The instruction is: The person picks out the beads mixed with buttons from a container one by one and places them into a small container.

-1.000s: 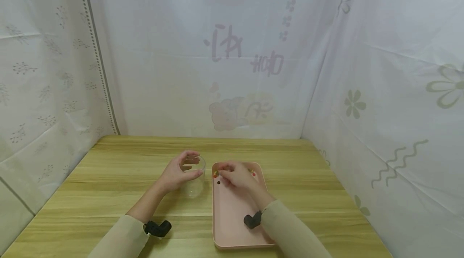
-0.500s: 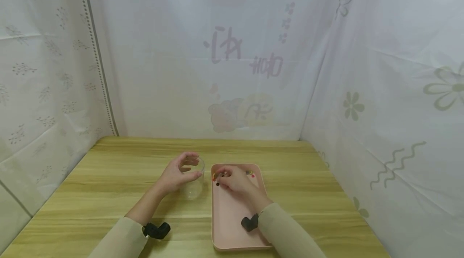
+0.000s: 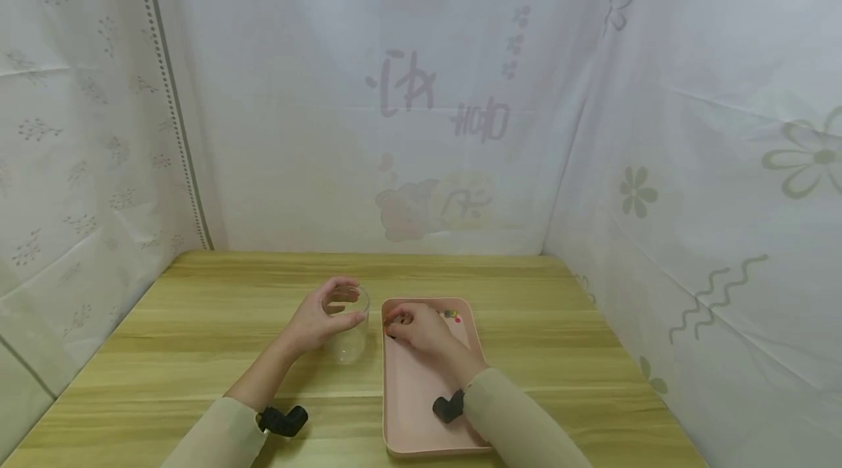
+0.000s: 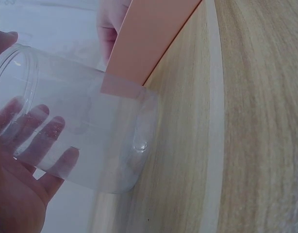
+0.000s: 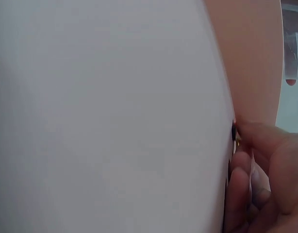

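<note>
My left hand [image 3: 314,323] grips a clear jar [image 4: 107,131] near its mouth. Upright in the head view, the jar stands on the wooden table just left of a pink tray [image 3: 421,398]. Fingers show through its transparent wall, and I see nothing inside. My right hand [image 3: 424,330] reaches into the tray's far left corner with thumb and fingers curled together, pinching small bead-like pieces. In the right wrist view a dark piece [image 5: 234,131] sits at the thumb tip, with a bit of yellow between thumb and finger. The curled fingers hide the rest.
Several small coloured pieces [image 3: 452,316] lie in the tray's far right corner. The tray's raised rim runs between the two hands. White patterned curtains [image 3: 460,124] enclose the wooden table [image 3: 539,351] at the back and both sides.
My right hand has shifted slightly toward the tray's left wall, its fingers closing over the dark and coloured pieces that showed there before. The left hand and jar hold their place.
</note>
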`<control>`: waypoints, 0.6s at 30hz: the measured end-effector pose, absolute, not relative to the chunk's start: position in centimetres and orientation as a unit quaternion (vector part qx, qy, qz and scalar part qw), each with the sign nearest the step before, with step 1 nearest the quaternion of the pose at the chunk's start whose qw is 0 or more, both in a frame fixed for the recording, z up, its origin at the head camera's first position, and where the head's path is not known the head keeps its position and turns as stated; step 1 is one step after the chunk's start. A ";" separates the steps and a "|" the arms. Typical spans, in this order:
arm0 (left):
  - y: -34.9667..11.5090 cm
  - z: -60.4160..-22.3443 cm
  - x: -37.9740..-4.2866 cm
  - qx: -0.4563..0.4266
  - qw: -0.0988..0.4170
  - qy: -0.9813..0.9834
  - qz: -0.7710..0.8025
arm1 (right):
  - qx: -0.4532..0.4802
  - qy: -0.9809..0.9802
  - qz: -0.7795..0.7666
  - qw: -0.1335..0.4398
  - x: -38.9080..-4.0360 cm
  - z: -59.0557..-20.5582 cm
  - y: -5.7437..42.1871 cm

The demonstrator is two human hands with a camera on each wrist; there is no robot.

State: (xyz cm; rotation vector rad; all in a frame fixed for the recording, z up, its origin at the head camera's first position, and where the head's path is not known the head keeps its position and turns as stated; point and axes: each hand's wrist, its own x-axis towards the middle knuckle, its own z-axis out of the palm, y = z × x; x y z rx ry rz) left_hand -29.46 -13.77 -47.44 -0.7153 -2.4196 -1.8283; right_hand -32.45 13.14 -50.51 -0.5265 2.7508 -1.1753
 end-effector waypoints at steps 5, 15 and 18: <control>-13.8 -47.6 -29.5 -0.231 0.011 -0.775 -0.588 | -0.166 0.911 -0.376 0.040 -32.3 -50.5 12.8; -13.7 -47.5 -29.5 -0.230 0.017 -0.778 -0.585 | -0.160 0.909 -0.383 0.044 -32.5 -50.8 12.9; -13.7 -47.5 -29.5 -0.226 0.014 -0.778 -0.586 | -0.160 0.899 -0.404 0.056 -32.5 -50.6 13.0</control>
